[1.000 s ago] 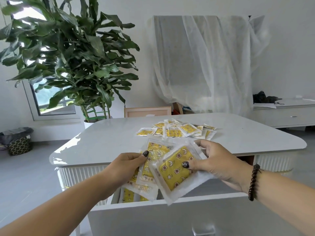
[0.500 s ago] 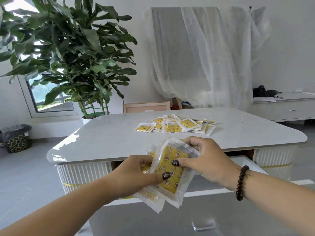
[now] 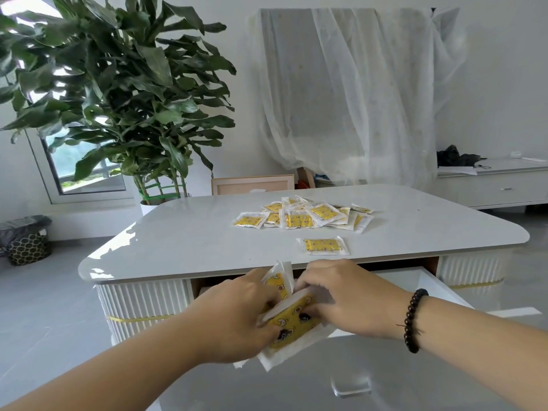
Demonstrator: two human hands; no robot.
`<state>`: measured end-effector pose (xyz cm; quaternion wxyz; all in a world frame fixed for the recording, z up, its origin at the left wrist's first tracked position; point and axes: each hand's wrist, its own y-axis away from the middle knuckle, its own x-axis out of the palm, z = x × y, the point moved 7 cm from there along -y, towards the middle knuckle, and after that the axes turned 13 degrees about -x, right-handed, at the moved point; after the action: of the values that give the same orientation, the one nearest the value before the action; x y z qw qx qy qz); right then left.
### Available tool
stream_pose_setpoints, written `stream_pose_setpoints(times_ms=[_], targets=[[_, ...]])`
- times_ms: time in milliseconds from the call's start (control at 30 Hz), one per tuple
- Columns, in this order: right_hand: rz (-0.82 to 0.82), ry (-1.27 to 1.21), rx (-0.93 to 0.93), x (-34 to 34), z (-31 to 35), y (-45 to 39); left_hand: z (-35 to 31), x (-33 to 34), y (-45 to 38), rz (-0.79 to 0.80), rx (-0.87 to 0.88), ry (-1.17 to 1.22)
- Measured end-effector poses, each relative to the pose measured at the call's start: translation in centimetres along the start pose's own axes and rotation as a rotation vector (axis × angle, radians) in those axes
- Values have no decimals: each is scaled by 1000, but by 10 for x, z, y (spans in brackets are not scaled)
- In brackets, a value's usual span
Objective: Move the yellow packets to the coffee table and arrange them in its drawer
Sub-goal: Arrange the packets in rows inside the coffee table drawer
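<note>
A big leafy plant (image 3: 118, 93) stands by the window behind the white table (image 3: 184, 241), and a sheer cloth (image 3: 355, 93) hangs over something at the back wall. The table's drawer (image 3: 415, 280) is pulled open toward the person. A loose pile of packets (image 3: 302, 216) lies on the tabletop, with a single packet (image 3: 323, 246) apart from it, nearer the front edge. Over the open drawer, the left hand (image 3: 234, 318) and the right hand (image 3: 341, 298) both grip a small bundle of yellow packets (image 3: 292, 320), fingers curled round it. A beaded bracelet (image 3: 413, 318) circles the right wrist.
</note>
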<state>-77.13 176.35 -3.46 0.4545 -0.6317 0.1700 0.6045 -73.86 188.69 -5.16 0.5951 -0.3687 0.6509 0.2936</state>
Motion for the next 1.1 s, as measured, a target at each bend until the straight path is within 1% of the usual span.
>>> stream_pose_setpoints(times_ms=[67, 167, 267, 333, 400, 467, 567, 633, 833, 867, 967, 1100], targets=[[21, -46, 26, 2, -2, 1, -3, 0, 2, -7, 16, -26], [-26, -135, 54, -2, -7, 4, 0, -6, 1, -35, 4, 40], [-136, -216, 102, -10, -14, 8, 17, -10, -2, -30, -56, 188], [-232, -283, 154, -17, -19, 11, 25, -10, -4, -10, -74, 355], [-262, -312, 199, -19, -23, 14, 28, -9, -3, -15, -64, 461], [-221, -293, 202, -14, -23, 14, 29, -9, -5, -63, -40, 412], [-113, -97, 119, -4, -18, 7, 30, -8, -9, -119, -40, 209], [-57, -26, 64, 4, -14, -2, 31, -9, -13, -141, -52, 74], [50, -1, -57, 24, -3, -41, 33, -5, -29, -193, -93, -93], [75, -1, -62, 26, -7, -48, 36, -4, -34, -198, -114, -79], [104, -76, 13, 27, -32, -65, 52, -4, -46, -184, -194, 98], [96, -222, 229, 49, -82, -68, 83, 2, -55, -181, -341, 258]])
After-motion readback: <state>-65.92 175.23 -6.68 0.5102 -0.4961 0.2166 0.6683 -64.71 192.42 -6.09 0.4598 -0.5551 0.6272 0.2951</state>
